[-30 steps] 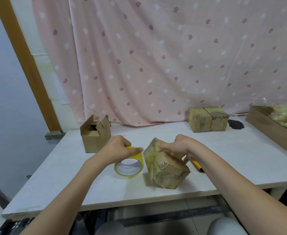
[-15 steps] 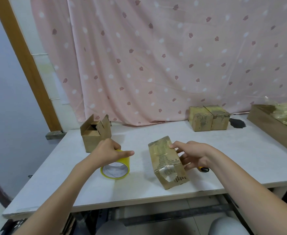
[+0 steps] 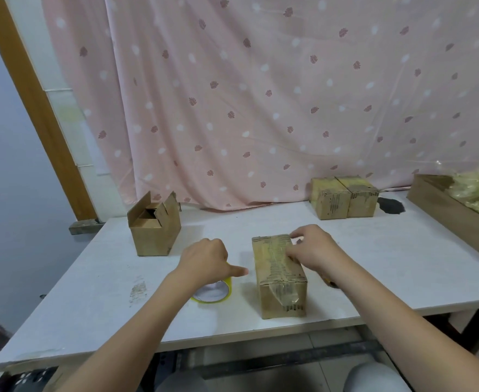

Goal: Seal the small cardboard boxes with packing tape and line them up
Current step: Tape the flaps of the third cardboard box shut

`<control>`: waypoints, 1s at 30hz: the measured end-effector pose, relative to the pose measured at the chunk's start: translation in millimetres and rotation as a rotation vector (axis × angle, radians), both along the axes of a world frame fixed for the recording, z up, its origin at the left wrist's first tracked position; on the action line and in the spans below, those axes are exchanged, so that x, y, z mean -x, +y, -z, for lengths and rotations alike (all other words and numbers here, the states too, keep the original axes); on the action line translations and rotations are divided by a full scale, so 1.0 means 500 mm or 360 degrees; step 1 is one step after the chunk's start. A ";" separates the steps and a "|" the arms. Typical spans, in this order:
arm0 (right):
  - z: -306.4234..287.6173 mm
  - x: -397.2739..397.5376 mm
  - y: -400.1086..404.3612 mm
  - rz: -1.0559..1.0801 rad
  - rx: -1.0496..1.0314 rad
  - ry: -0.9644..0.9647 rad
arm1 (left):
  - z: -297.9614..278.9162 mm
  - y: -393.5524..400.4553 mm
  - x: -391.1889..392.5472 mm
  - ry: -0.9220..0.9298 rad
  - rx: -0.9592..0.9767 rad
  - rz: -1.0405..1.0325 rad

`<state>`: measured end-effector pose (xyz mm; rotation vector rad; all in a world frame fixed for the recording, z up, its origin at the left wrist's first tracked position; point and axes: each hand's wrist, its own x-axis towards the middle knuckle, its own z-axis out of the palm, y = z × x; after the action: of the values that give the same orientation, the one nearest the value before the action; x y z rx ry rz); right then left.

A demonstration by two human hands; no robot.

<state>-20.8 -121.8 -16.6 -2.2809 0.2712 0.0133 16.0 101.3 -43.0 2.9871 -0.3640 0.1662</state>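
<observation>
The taped box [image 3: 279, 274] sat flat at the near edge of the white table [image 3: 374, 250], and everything else was placed around it. The right hand [image 3: 313, 248] lay on its top, fingers curled down onto the tape seam, pressing rather than lifting. Just left of the box, the left hand [image 3: 205, 263] rested on the yellow tape roll [image 3: 213, 292], thumb stuck out toward the box; whether those fingers truly gripped the roll I could not tell.

Far behind the box to the right stood two sealed boxes [image 3: 344, 198] touching each other. Behind it to the left waited an open box [image 3: 155, 227], flaps up.

The risks: the tape on the box's near end looked wrinkled, so it might peel if not smoothed. A careless push could tip the box off the edge. The roll, on its side, might slide away.
</observation>
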 end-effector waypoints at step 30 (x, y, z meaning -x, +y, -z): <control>-0.031 -0.006 -0.003 -0.0155 -0.0378 0.0412 | -0.055 0.082 0.035 0.0322 0.1218 0.0154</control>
<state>-18.0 -123.5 -0.9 -2.0518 0.2765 0.3741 -1.7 142.1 -15.3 2.2026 -0.3251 -0.0118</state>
